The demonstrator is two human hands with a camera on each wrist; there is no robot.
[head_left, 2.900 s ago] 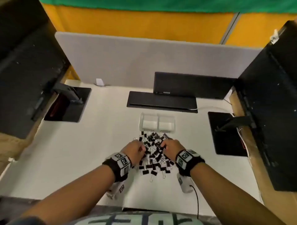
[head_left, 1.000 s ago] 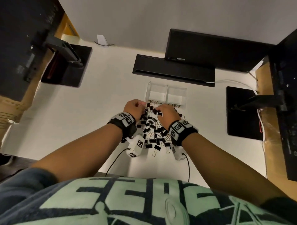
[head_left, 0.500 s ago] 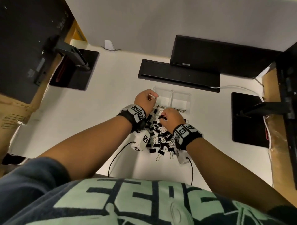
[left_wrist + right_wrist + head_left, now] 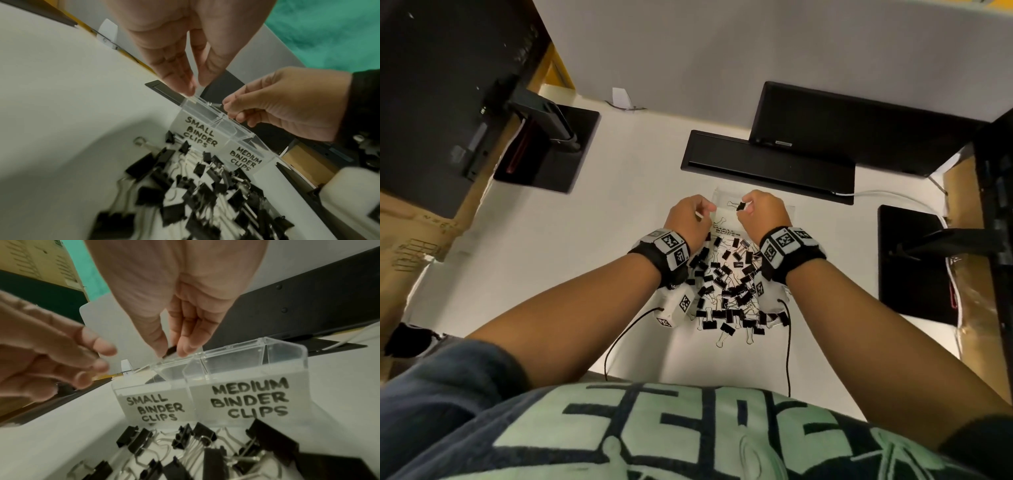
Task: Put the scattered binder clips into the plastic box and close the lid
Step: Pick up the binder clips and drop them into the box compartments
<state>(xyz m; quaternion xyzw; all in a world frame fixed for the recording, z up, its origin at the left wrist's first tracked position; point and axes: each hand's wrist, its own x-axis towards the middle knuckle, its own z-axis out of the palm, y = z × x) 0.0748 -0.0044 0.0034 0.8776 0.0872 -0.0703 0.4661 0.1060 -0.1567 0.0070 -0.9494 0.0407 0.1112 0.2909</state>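
Observation:
A clear two-compartment plastic box stands on the white desk, labelled "SMALL BINDER CLIPS" and "MEDIUM BINDER CLIPS". My left hand pinches the translucent lid of the small compartment and holds it upright. My right hand pinches a small black binder clip just above the small compartment's opening. A pile of black binder clips lies on the desk in front of the box, between my wrists. The medium compartment's lid is down.
A flat black bar and a black monitor lie just behind the box. Black monitor bases sit at the left and right. A grey partition closes the back. Thin cables hang from both wrists to the desk's front edge.
Both hands left the clip pile and rose to the box. The left hand took the small compartment's lid and raised it. The right hand carried one clip over the opening.

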